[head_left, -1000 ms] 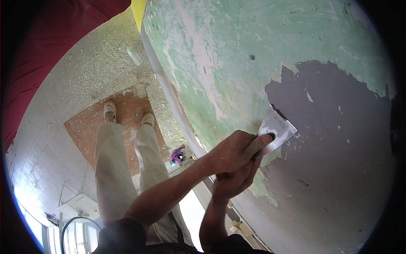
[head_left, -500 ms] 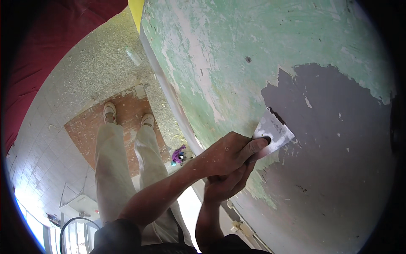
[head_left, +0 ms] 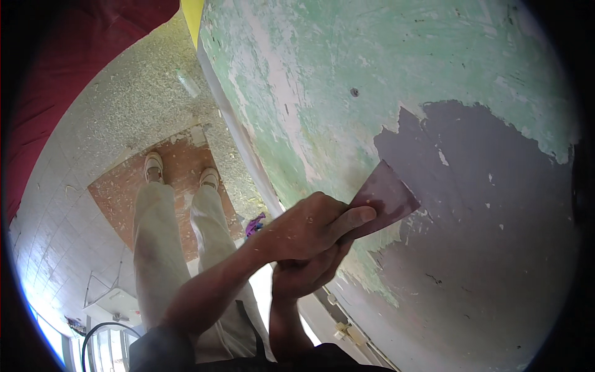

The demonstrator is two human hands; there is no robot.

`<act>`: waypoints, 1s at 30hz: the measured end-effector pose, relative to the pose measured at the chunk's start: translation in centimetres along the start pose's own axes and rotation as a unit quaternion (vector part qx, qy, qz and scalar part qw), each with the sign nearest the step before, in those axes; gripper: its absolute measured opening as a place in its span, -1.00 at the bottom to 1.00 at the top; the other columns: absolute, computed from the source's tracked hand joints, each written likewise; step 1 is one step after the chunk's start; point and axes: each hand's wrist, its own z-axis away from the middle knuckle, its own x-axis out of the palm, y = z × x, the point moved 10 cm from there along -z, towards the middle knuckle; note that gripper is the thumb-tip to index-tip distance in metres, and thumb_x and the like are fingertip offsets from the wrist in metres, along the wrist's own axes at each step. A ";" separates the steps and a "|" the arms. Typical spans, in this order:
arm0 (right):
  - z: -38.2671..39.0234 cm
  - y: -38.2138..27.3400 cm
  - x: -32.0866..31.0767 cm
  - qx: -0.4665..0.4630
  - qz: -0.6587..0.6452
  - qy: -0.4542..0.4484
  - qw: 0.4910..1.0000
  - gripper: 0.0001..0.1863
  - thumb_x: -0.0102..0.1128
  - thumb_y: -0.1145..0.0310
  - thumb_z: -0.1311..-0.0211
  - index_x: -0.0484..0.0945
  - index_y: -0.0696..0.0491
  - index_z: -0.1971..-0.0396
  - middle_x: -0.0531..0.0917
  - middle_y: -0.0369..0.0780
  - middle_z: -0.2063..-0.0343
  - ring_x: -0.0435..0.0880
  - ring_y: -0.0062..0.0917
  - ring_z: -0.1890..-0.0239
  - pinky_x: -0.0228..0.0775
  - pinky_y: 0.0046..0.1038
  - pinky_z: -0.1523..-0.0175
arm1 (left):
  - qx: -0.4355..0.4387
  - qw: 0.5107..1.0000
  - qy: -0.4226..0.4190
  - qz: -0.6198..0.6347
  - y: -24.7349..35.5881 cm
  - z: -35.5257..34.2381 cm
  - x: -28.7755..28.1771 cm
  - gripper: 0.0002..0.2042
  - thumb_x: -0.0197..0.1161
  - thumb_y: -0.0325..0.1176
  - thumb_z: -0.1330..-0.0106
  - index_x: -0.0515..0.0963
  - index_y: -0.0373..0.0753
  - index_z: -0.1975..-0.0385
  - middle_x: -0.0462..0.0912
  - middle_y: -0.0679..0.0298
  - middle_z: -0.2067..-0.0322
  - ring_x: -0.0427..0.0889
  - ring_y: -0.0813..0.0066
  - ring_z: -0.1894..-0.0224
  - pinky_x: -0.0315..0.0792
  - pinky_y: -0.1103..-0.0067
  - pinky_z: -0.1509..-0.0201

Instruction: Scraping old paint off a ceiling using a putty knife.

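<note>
Scraper blade (head_left: 387, 197) re-angled; now dull reddish-brn w/ darker blotches, prev. silvery.

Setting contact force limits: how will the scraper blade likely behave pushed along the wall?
The scraper blade is probably fairly stiff: it looks flat. Being sheet-like, it may flex slightly. Its smooth-looking face might slip under the thumb of the left hand.

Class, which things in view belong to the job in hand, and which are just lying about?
Job:
- broad-bladed scraper
- left hand, right hand
- patchy green-and-grey wall

Seemingly lying about:
- purple bundle
- dark red fabric
</note>
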 end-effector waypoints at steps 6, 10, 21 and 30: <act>0.8 1.9 -0.1 0.112 -0.082 -0.003 0.990 -0.41 0.22 0.29 -0.33 0.29 0.23 -0.26 0.49 0.13 -0.10 0.61 0.09 -0.02 0.50 -0.16 -0.04 | 0.008 1.000 -0.007 0.017 -0.1 0.3 -0.2 -0.30 -0.07 0.16 -0.51 0.59 -0.52 0.44 0.57 -0.06 0.63 0.61 0.29 0.49 0.48 0.39 0.25; 0.2 1.9 0.0 0.056 -0.043 -0.059 0.996 -0.42 0.21 0.25 -0.36 0.30 0.21 -0.26 0.50 0.14 -0.11 0.59 0.09 -0.06 0.51 -0.19 -0.06 | 0.016 0.999 0.007 0.047 -0.1 0.0 0.6 -0.29 -0.10 0.17 -0.52 0.58 -0.49 0.51 0.53 -0.06 0.66 0.56 0.29 0.56 0.46 0.37 0.31; -0.1 1.7 -0.7 -0.027 0.004 0.010 1.000 -0.52 0.14 0.30 -0.36 0.36 0.27 -0.16 0.54 0.10 -0.07 0.65 -0.06 -0.02 0.53 -0.27 0.01 | 0.020 0.999 0.024 0.017 -0.4 -0.3 0.2 -0.28 -0.07 0.20 -0.48 0.57 -0.47 0.56 0.53 -0.03 0.69 0.57 0.19 0.58 0.46 0.36 0.33; -0.5 7.3 -2.0 0.316 -0.241 -0.081 0.914 -0.47 -0.27 0.22 -0.47 0.32 0.24 -0.28 0.52 -0.30 0.45 0.37 -0.82 0.66 0.09 -0.71 0.66 | 0.025 0.991 0.045 0.125 -1.5 -0.8 3.5 -0.32 -0.12 0.11 -0.55 0.51 -0.41 0.62 0.50 0.23 0.74 0.45 0.56 0.59 0.37 0.49 0.49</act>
